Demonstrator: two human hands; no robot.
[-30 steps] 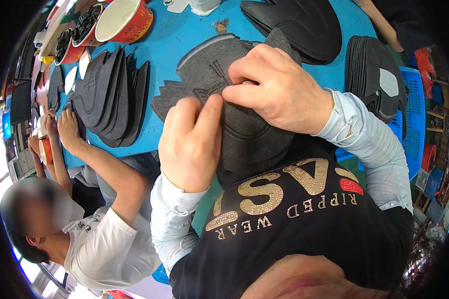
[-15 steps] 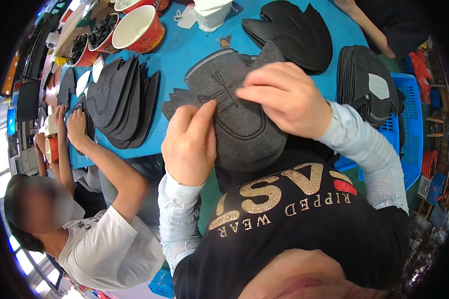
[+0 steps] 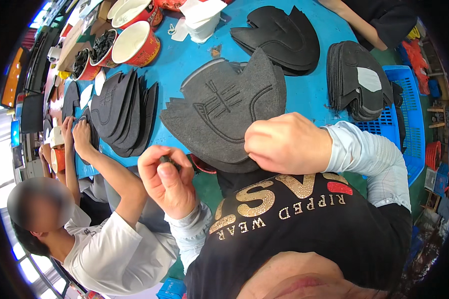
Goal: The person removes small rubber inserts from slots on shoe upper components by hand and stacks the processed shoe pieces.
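Felt is what the eye lands on first: a grey felt piece (image 3: 224,112), cut like a shoe upper with stitched lines on its face, lies flat on the blue surface (image 3: 184,60) right at the near edge, on top of a few more of the same cut. Right hand (image 3: 287,144) is closed into a loose fist and presses down on the near corner of that piece, which looks like a way to pin it so it cannot slide. Left hand (image 3: 168,182) is lifted clear of the felt, fingers curled, thumb and fingertips pinching a small dark item (image 3: 165,159) too small to identify. Further up the surface, a fanned stack of dark cut pieces (image 3: 122,112) leans on the left, another black stack (image 3: 279,40) sits at the far side, and a third pile (image 3: 356,79) stands just beside a blue plastic crate (image 3: 401,114), probably sorted by shape for easy reach. Red paper cups (image 3: 134,47) line the far left, one holding dark bits. A co-worker in a white shirt (image 3: 110,249) sits on the left, both hands up on the surface edge.
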